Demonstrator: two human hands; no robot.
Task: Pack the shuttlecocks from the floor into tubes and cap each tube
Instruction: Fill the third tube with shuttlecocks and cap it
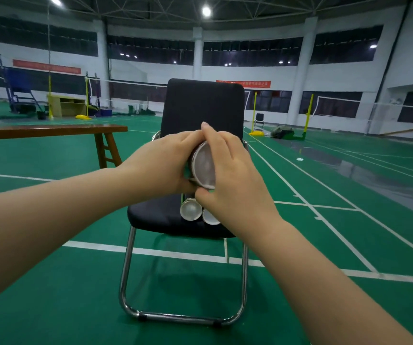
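A wooden bench (51, 130) stands at the left on the green floor (51, 282). The left hand (165, 165) wraps around a tube (191, 168) above the black chair (200, 110); the right hand (228, 175) pinches the white cap (204, 165) on its end. Two capped tubes (190, 209) lie on the seat below, partly hidden by the right hand.
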